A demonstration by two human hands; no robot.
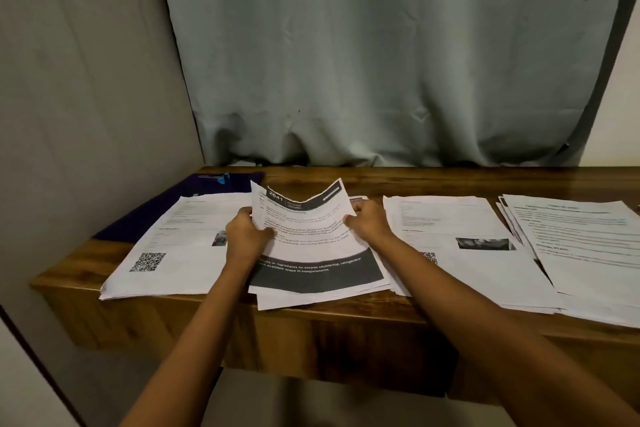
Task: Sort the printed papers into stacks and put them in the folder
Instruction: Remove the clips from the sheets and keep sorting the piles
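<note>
A sheaf of printed papers with black bands [311,239] lies at the middle of the wooden desk, its far end curled up. My left hand [244,234] grips its left edge and my right hand [369,222] grips its right edge. To the left lies a stack with a QR code [180,246], resting partly on a dark purple folder [162,208]. Right of the sheaf is another QR-code stack [460,243], and at the far right a text-only stack [581,246].
The wooden desk [346,319] stands against a grey-green curtain [381,62], with a grey wall [86,80] close on the left. A blue clip [216,176] sits at the folder's far edge. The far-right stack runs out of view.
</note>
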